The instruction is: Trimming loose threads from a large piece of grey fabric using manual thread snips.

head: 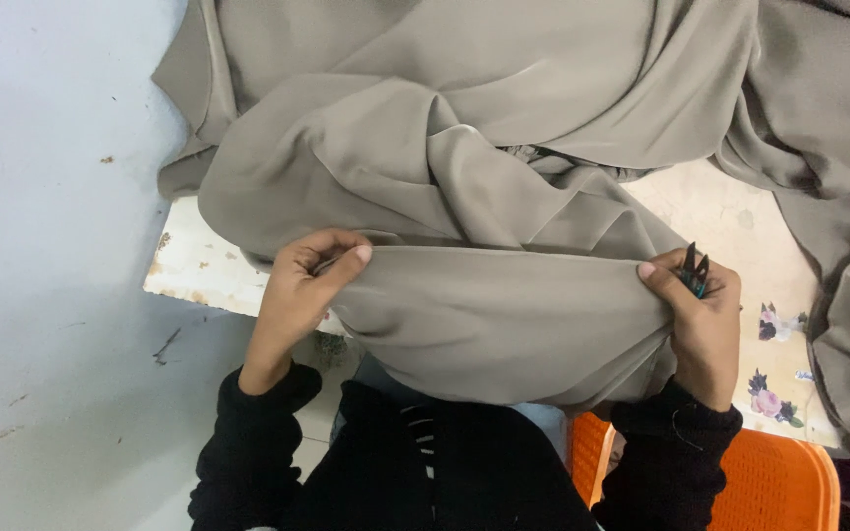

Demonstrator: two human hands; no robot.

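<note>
Head view, looking down. A large sheet of smooth grey-beige woven fabric (504, 187) lies heaped in deep folds over a worn white table (194, 265) and spills off its near edge toward the person's lap.

Left hand (302, 285): grip closed on a folded edge of the fabric, thumb on top, fingers curled beneath, at the near left corner of the table.

Right hand (700, 315): grip closed, thumb pressed on the same folded edge at its right end. This hand also holds a small pair of black thread snips with teal handles (694, 270), blades pointing up and away from the fabric, tucked between the fingers.

The fold runs taut and roughly level between the two hands. Both forearms are in black sleeves (248, 442).

An orange perforated plastic chair (769, 482) shows at lower right. The table surface near the right hand carries a faded floral pattern (767, 398). Grey-white floor (51, 246) at left.
</note>
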